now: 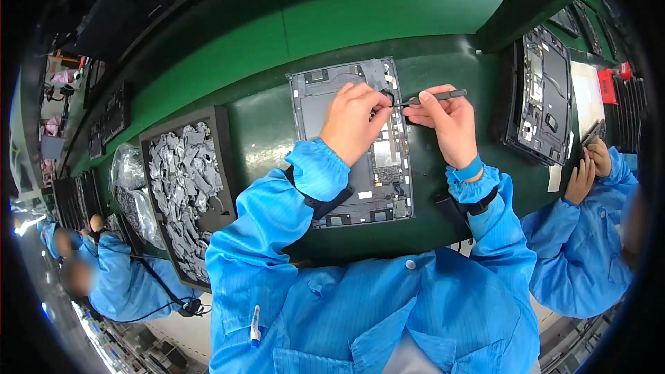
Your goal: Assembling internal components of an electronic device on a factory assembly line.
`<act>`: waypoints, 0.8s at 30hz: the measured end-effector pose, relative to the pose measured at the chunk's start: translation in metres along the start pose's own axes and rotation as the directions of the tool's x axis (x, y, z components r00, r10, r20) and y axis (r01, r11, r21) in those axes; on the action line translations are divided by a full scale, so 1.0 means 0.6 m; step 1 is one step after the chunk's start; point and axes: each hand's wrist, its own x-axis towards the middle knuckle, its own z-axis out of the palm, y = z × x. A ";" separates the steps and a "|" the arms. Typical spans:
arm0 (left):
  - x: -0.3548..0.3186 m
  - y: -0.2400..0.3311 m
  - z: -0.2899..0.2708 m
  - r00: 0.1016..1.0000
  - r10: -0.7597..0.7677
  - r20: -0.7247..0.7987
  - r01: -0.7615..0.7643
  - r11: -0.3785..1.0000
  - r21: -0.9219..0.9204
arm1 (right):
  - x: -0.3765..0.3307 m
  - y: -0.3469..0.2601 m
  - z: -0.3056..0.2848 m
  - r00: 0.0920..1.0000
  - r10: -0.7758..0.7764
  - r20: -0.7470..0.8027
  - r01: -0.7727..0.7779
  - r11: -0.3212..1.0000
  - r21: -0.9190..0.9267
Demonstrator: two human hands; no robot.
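An opened laptop chassis, dark grey with its circuit board showing, lies flat on the green bench in front of me. My left hand is over its upper part, thumb and fingers pinched together; what they hold is hidden. Close by those fingertips is a small black part. My right hand grips a slim dark pointed tool between thumb and fingers. The tool's thin tip points left and reaches the left fingertips, over the chassis's right side.
To the left, a black tray holds many small grey parts, beside clear plastic bags. A stack of opened laptop chassis stands at the right. A co-worker's hands are at the far right; another person is at the left.
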 end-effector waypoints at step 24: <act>-0.010 0.004 -0.010 1.000 -0.006 -0.004 0.006 0.999 -0.052 | -0.018 -0.004 0.005 0.992 -0.105 -0.070 0.095 0.988 -0.125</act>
